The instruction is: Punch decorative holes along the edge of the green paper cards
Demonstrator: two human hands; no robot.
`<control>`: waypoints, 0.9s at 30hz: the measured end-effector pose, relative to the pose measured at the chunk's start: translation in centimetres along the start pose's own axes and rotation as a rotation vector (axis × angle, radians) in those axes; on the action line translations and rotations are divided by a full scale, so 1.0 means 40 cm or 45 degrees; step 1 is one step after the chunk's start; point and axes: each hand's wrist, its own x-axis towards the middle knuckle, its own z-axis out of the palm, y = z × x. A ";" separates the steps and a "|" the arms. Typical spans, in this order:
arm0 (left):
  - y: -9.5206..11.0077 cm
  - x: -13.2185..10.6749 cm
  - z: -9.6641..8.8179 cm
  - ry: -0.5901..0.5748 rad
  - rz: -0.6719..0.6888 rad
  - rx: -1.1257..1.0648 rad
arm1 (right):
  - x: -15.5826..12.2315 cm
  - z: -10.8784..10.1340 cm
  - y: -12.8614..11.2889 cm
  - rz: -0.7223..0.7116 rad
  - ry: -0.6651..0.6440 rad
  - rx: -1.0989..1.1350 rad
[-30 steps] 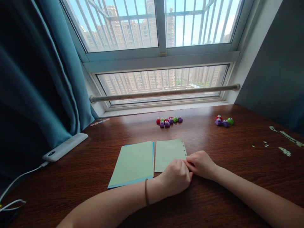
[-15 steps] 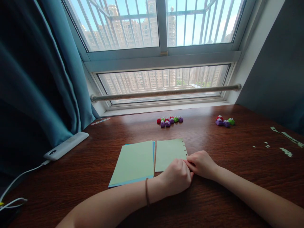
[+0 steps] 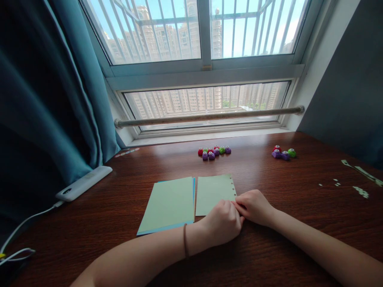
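Presently, left hand [image 3: 224, 223] and right hand [image 3: 254, 207] meet, curled, at the punched sheet [image 3: 213, 193], short of the tabletop [image 3: 167, 161]'s far edge; fingertips hidden, pinch undeterminable; uneven pulling could tear it.

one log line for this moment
left hand: curled over pale green paper sheet, grip hidden | right hand: at sheet's right edge | left of sheet: green-topped paper stack

We rest our curled left hand [image 3: 223, 223] over the near right part of a pale green sheet [image 3: 212, 191], our right hand [image 3: 255, 207] touching it. Left of that sheet we see stacked paper [image 3: 169, 205]; beyond, small coloured pieces [image 3: 211, 156].
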 end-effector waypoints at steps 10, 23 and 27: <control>0.000 -0.001 0.003 0.003 0.000 -0.009 | -0.001 0.005 0.000 -0.011 0.013 -0.002; -0.001 0.001 -0.003 -0.031 0.011 -0.014 | 0.000 0.003 -0.001 -0.004 0.002 0.012; -0.001 0.000 -0.003 -0.027 0.007 -0.012 | 0.000 0.000 -0.001 0.000 -0.007 0.010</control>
